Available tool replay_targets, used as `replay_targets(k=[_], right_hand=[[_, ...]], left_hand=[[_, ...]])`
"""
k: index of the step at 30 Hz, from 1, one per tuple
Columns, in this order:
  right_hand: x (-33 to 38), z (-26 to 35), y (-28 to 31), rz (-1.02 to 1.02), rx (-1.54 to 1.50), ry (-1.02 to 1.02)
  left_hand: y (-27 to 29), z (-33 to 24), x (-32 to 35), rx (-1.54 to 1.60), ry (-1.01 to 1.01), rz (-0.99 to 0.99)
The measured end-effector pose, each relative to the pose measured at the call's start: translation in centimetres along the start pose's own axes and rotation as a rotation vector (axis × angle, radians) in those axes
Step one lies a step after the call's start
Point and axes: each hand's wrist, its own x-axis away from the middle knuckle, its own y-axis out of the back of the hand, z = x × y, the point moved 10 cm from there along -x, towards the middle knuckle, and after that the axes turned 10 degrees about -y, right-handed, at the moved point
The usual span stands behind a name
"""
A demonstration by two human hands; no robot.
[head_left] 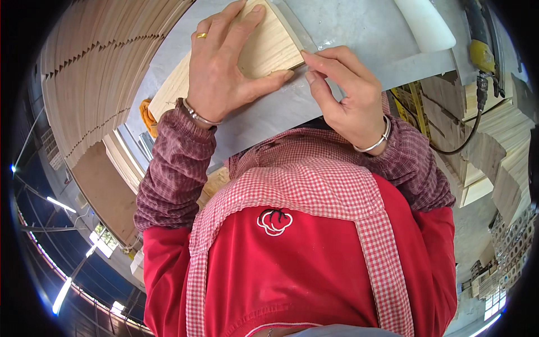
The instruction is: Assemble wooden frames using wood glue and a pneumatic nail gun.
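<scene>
Here, stacked planks (95, 53) stand left of the grey table (359, 31), and a pale wooden board (265, 48) lies on it. Over the table, the left hand (219, 70) spreads open across the board while the right hand (355, 92), finger and thumb drawn together, meets its corner, any grip unclear. Work at this corner looks under way; what else is done or remains cannot be told.

Left hand (222, 70) spread over pale wooden board (275, 42), thumb along near edge. Right hand (351, 92) at board's right corner, thumb and forefinger tips close together. Grey table (365, 33) beneath. White cylinder (429, 28) upper right; yellow-and-black tool (481, 55) farther right. Stacked wood (106, 45) at left.
</scene>
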Motion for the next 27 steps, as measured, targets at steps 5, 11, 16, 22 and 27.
replay_targets(k=[5,11,16,22,27], right_hand=[[0.2,0.2,0.1,-0.008,0.079,0.032],[-3.9,0.5,7.1,-0.096,0.411,0.039],[-10.9,-3.4,19.5,-0.159,1.044,-0.102],[-15.1,-9.1,21.7,-0.111,1.393,-0.269],[-15.1,-12.9,23.6,-0.159,1.418,-0.497]], left_hand=[[-0.2,-0.2,0.0,0.007,-0.038,-0.059],[0.4,0.4,0.7,-0.031,-0.051,0.014],[-0.5,1.4,0.2,0.023,-0.006,0.053],[-0.3,1.1,1.2,-0.140,-0.146,-0.099],[0.4,0.9,2.1,-0.232,-0.092,-0.203]])
